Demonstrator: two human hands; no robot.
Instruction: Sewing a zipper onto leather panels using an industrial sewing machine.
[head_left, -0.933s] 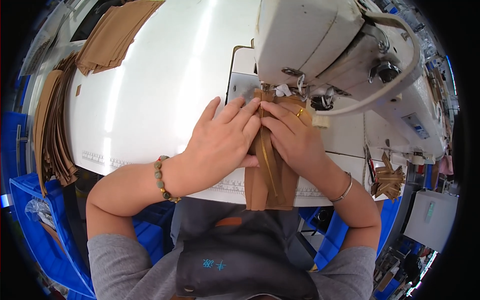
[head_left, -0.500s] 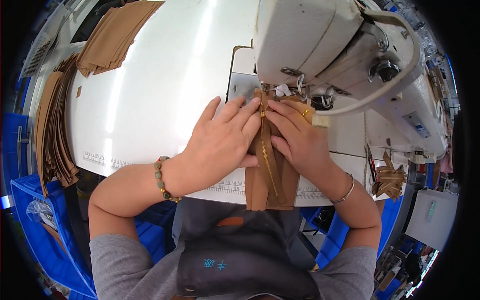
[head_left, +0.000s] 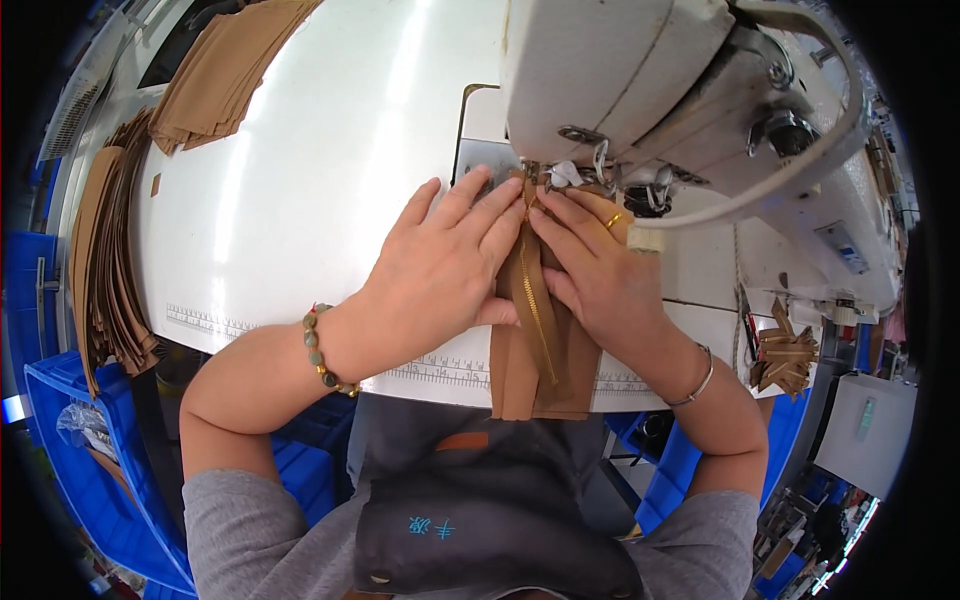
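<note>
A brown zipper [head_left: 533, 300] with gold teeth runs lengthwise over brown fabric pieces [head_left: 514, 375], its far end under the sewing machine's presser foot [head_left: 531, 172]. My left hand [head_left: 440, 245] lies over the zipper's left side, fingers stretched and spread, fingertips beside the presser foot and thumb against the fabric. On the right side, my right hand [head_left: 600, 255] rests with straight fingers on the fabric, its fingertips touching the zipper's edge and its thumb lower down beside the tape. Both hands are open, pressing rather than gripping. The fingertips partly cover the zipper's upper part.
The white sewing machine [head_left: 620, 70] overhangs the right of the white table [head_left: 300, 200]. Stacked brown fabric pieces [head_left: 225, 75] lie at the far left, with more fabric [head_left: 115, 250] hanging over the left edge. Brown strips [head_left: 785, 352] lie right. A blue bin [head_left: 90, 480] stands lower left.
The zipper and fabric have moved slightly away from me, toward the presser foot. Both hands have slid forward a little with them, fingers still laid flat.
</note>
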